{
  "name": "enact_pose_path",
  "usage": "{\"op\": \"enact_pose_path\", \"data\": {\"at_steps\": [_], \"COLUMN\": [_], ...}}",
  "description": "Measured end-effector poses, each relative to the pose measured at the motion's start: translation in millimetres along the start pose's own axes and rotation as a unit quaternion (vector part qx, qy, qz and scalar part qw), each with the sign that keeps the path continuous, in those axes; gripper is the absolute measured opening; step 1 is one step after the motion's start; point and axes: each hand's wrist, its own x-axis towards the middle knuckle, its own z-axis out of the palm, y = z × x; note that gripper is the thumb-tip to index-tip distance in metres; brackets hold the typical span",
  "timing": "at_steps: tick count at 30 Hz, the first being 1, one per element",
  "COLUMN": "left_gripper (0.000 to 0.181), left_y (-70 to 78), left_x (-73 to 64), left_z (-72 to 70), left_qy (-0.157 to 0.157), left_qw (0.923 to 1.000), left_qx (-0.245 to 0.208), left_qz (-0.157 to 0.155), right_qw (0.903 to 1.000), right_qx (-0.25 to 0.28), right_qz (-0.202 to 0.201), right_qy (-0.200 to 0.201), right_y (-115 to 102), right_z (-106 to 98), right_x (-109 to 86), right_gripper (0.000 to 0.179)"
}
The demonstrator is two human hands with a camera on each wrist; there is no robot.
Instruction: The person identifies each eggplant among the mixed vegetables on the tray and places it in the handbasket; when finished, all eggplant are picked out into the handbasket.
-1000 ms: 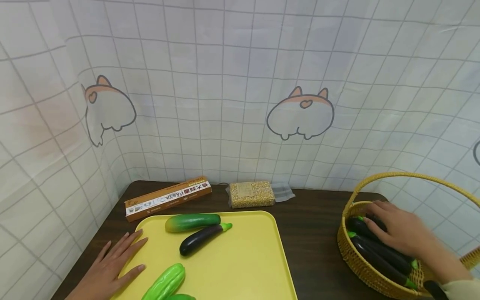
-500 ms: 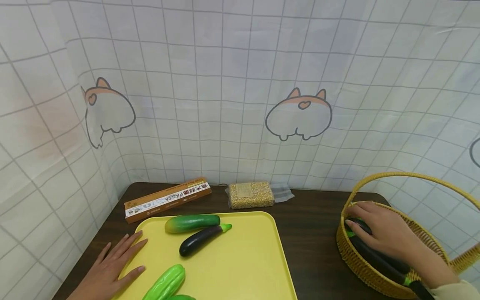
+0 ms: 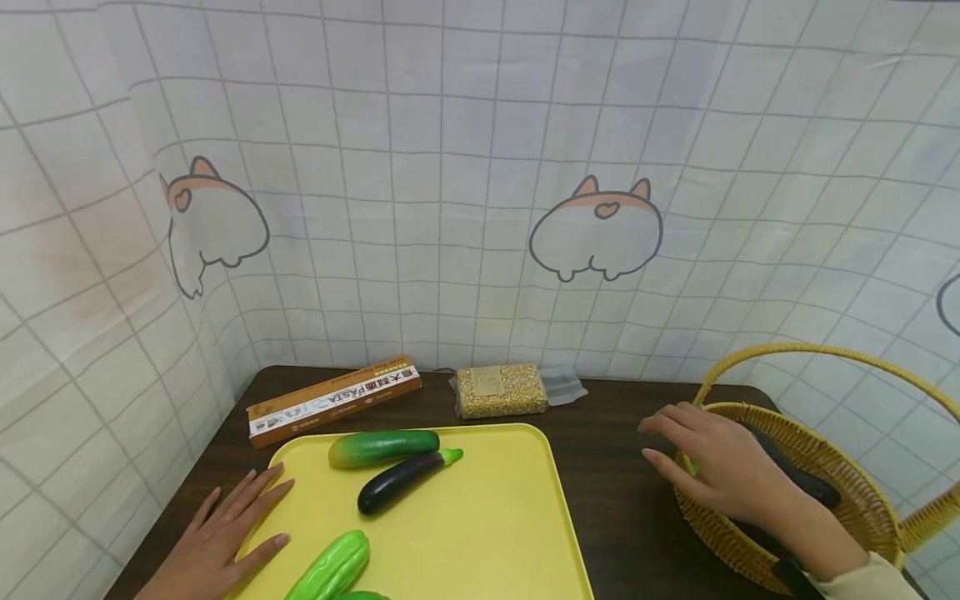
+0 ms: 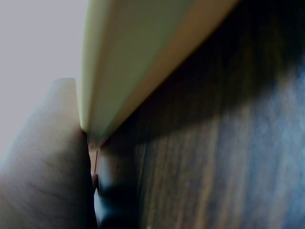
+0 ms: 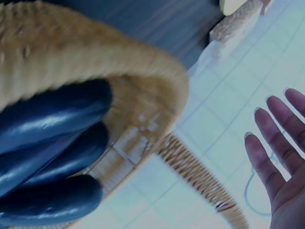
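Note:
My left hand (image 3: pixel 213 542) lies on the left edge of the yellow tray (image 3: pixel 480 517), its fingers spread. On that tray are a dark eggplant (image 3: pixel 405 481), a green cucumber-shaped vegetable (image 3: pixel 384 447) with a yellowish end, and a bright green ridged vegetable (image 3: pixel 330 567). My right hand (image 3: pixel 723 462) hovers over the left rim of a woven basket (image 3: pixel 862 467), fingers extended and holding nothing. In the right wrist view several eggplants (image 5: pixel 52 119) lie together inside the basket. The head view shows one eggplant (image 3: pixel 802 479) past my hand, which hides much of the others.
A pasta box (image 3: pixel 335 402) lies behind the tray on the dark wooden table (image 3: pixel 615 467). To its right is a clear bag of yellow kernels (image 3: pixel 502 390). The basket's tall handle (image 3: pixel 817 350) arches above it. A white grid-patterned curtain (image 3: pixel 465 208) hangs behind.
My right hand has moved left, from among the eggplants inside the basket to above its left rim. An eggplant now shows farther right in the basket. The left hand stays put.

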Motion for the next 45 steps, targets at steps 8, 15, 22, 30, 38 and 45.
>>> {"op": "enact_pose_path", "data": {"at_steps": [8, 15, 22, 30, 38, 45], "left_gripper": [0.067, 0.068, 0.068, 0.068, 0.068, 0.068], "left_y": [0.1, -2.3, -3.7, -3.4, -1.7, -0.1], "left_x": [-0.1, 0.6, -0.7, -1.7, -0.1, -1.3], "left_z": [-0.8, -2.5, 0.9, -1.6, -1.2, -0.7], "left_qy": [0.011, 0.014, 0.003, 0.003, 0.011, 0.006], "left_qw": [0.9998, 0.9997, 1.0, 1.0, 0.9997, 0.9999], "left_qx": [0.002, 0.005, 0.002, 0.001, -0.003, -0.004], "left_qz": [0.016, 0.019, 0.007, 0.008, 0.021, 0.012], "right_qw": [0.9994, 0.9975, 0.9948, 0.9916, 0.9881, 0.9848], "right_qx": [0.023, 0.048, 0.068, 0.094, 0.121, 0.135], "right_qz": [-0.026, -0.052, -0.075, -0.088, -0.09, -0.105], "right_qy": [-0.002, 0.0, -0.004, -0.005, -0.032, -0.035], "right_y": [-18, -35, -54, -74, -98, -117], "right_z": [8, 19, 35, 55, 76, 95], "right_x": [21.8, 42.6, 61.9, 74.5, 89.1, 106.3], "right_gripper": [0.029, 0.027, 0.025, 0.026, 0.03, 0.03]}}
